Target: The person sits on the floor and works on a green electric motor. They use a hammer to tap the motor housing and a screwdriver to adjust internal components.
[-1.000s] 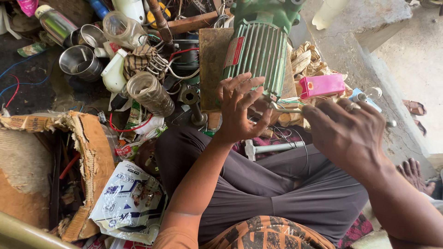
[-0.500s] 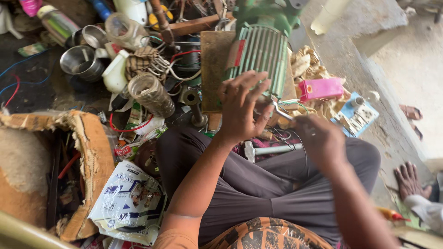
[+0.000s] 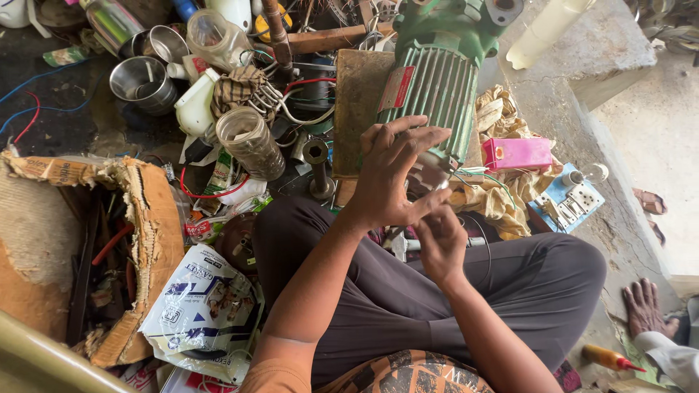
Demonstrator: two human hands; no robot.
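Now left hand (image 3: pixel 389 175) spread, fingers loose, against ribbed green metal motor (image 3: pixel 429 87); right hand (image 3: pixel 439 240) just below, grip impossible to tell.

The left hand (image 3: pixel 389 175) hides the near end of the green motor (image 3: pixel 437 80), whose top is cut off by the edge.

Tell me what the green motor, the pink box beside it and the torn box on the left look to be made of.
Green motor: apparently cast metal under green paint, judging by its rigid cooling ribs. Pink box: probably plastic, smooth with an even colour, though painted card cannot be ruled out. Torn box: corrugated cardboard, brown and matte, with frayed, layered edges. The left hand rests against the motor's end.
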